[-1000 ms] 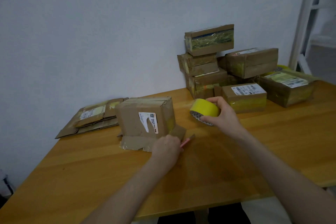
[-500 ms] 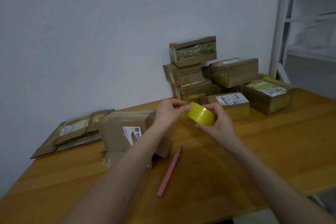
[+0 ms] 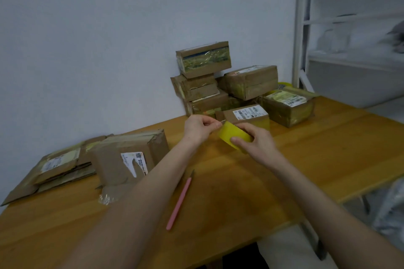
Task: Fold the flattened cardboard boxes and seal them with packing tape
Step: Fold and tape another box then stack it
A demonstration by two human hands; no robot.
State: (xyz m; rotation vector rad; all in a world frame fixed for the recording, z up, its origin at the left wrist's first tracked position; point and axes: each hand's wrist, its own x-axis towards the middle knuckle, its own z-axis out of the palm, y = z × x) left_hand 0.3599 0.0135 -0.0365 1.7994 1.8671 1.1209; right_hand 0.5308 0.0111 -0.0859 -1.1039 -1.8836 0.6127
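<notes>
At the far left of the wooden bench (image 3: 328,150), a pile of flattened boxes (image 3: 59,166) lies against the wall, with a white label on the top sheet. Just to its right and touching it stands 1 folded box (image 3: 129,159), upright, with a torn white label on its near face. Its bottom flaps are splayed onto the bench, and a wrinkle of clear tape shows at the near edge. A thin pink knife (image 3: 179,201) lies on the bench nearer the person, pointing away, partly under the left forearm. Both hands are raised above the middle of the bench. The left hand (image 3: 200,128) has curled fingers, with thumb and forefinger pinching the upper edge of the yellow tape roll (image 3: 234,136). The right hand (image 3: 256,141) grips the same roll from the other side, thumb across its yellow face. Behind them, a heap of taped boxes (image 3: 204,59) is stacked against the wall, 2 of them with labels facing up. A white frame (image 3: 300,28) stands at the far right.
</notes>
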